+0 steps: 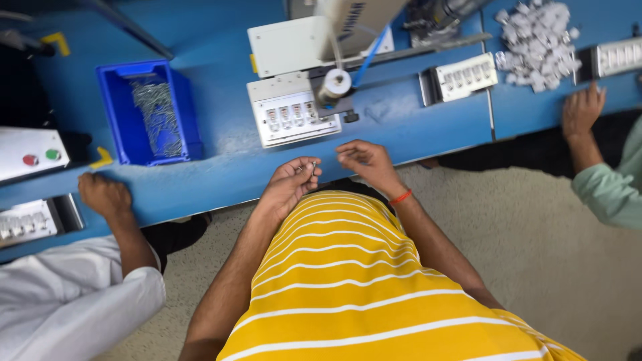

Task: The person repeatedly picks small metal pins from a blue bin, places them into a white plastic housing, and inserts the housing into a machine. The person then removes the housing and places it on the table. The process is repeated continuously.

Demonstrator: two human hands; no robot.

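Here, left hand (289, 182) pinched on one small screw (311, 165), right hand (364, 162) loosely curled, three switch plates nearby

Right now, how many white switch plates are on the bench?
4: one under the press, one right of it, one at the far right edge, one at far left, partly cut off.

Blue bench (221, 174): blue screw bin (148, 112), white switch plate (291, 115).

Bright, even overhead light is washing the glossy blue workbench (221, 177) with only soft shadows, pale glare is spreading just beyond the curled left hand (289, 183), and wide-lens distortion is bending the bench edges far out to either side.
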